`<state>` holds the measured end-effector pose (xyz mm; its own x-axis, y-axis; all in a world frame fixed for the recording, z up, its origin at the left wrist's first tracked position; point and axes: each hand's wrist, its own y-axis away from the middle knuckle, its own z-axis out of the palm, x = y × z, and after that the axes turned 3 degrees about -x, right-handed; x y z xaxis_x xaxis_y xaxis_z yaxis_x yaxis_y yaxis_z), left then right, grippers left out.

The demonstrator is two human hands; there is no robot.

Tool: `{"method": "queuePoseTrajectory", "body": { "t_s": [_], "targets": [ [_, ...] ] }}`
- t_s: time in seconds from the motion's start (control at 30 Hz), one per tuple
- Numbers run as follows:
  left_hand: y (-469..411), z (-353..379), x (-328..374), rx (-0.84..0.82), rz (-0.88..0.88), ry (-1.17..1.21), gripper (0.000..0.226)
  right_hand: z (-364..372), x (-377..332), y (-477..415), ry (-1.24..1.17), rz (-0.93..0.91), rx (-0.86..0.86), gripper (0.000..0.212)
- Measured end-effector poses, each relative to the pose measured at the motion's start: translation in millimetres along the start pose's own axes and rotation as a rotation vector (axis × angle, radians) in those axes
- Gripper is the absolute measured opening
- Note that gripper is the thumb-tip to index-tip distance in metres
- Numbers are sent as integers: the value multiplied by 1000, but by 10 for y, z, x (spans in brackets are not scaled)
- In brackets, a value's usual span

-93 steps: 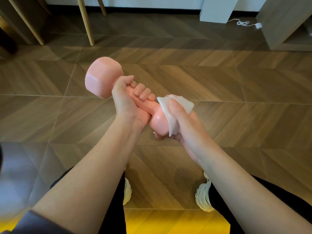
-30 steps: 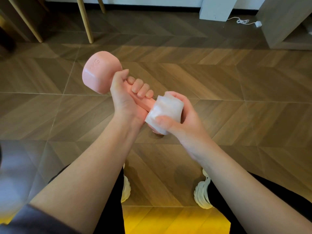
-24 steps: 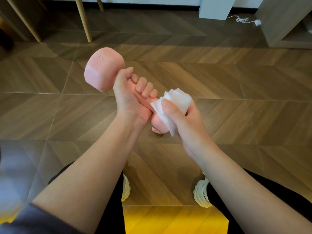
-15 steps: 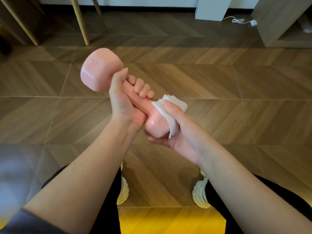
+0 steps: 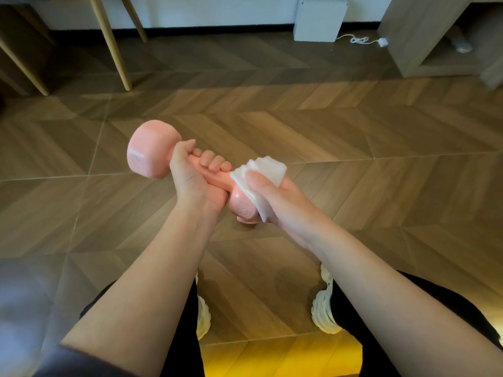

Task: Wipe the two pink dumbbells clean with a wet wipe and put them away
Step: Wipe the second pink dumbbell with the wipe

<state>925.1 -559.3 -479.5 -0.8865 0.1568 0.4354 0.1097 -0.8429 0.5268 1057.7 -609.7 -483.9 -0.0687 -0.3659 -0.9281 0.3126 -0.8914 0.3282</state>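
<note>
The dumbbell (image 5: 148, 151) was held in the air above the floor (image 5: 367, 164), in front of the person's knees. Its handle slanted from the far head at upper left down to the near head at lower right. The wipe (image 5: 268, 170), white and folded, lay draped over the near head and the end of the handle, so this dumbbell looked to be mid-cleaning. That head was under the wipe, while the far head was bare, and whether it had been wiped could not be told. No second dumbbell was in view and nothing showed where they belonged, so I judged that the other dumbbell and the putting away were both left to do. The left hand (image 5: 190, 178) was clenched round the handle, thumb up against the far head. The right hand (image 5: 283, 202) gripped the wipe around the near head, thumb pressing it down on top and fingers curled beneath. Both forearms reached forward over the shoes (image 5: 324, 303). Chair legs (image 5: 110, 42) and a white box (image 5: 319, 19) stood well beyond.
</note>
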Motion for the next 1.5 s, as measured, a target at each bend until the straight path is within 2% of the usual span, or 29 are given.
{"method": "queuePoseTrajectory", "body": {
  "t_s": [0.07,0.13,0.3,0.37,0.43,0.5,0.6,0.67,0.73,0.8,0.87,0.97,1.07,1.17,1.27,1.4,1.5],
  "targets": [
    [-20,-5,24,1,-8,7,32,-10,11,16,38,32,-31,51],
    [-26,1,29,-2,-28,17,33,-3,36,24,2,63,25,62],
    [21,31,-19,-28,-43,-28,31,88,25,-5,-67,85,139,60],
    [20,44,2,-36,-28,-44,31,57,-23,-8,-129,98,67,55],
    [6,48,37,-36,-14,-43,31,-21,-31,0,-160,72,-62,40],
    [-6,37,65,-34,-17,-26,30,-56,-1,14,-100,69,-90,50],
    [-7,14,76,-22,-37,-28,31,22,42,17,-15,86,19,68],
    [0,14,61,-17,-45,-44,31,78,67,1,-2,78,89,65],
    [3,15,40,-10,-47,-44,31,113,73,-15,-14,65,123,54],
    [-1,9,29,-7,-43,-47,30,96,52,-19,-38,46,87,46],
    [-20,-1,33,-8,-34,-51,29,17,31,-15,-82,49,-21,44],
    [-45,-13,59,-16,-31,-29,29,-66,32,6,-92,68,-98,60],
    [-45,-7,64,-11,-44,-36,30,29,86,2,-47,55,19,71],
    [-26,0,45,-9,-52,-63,29,132,123,-20,-101,41,134,66],
    [-21,14,46,-15,-44,-63,29,134,94,-23,-79,48,166,61],
    [-31,23,75,-22,-21,-77,28,50,58,-8,-137,80,29,43],
    [-37,-4,100,-26,-18,-59,28,-14,72,16,-124,44,-69,49]
  ]
}}
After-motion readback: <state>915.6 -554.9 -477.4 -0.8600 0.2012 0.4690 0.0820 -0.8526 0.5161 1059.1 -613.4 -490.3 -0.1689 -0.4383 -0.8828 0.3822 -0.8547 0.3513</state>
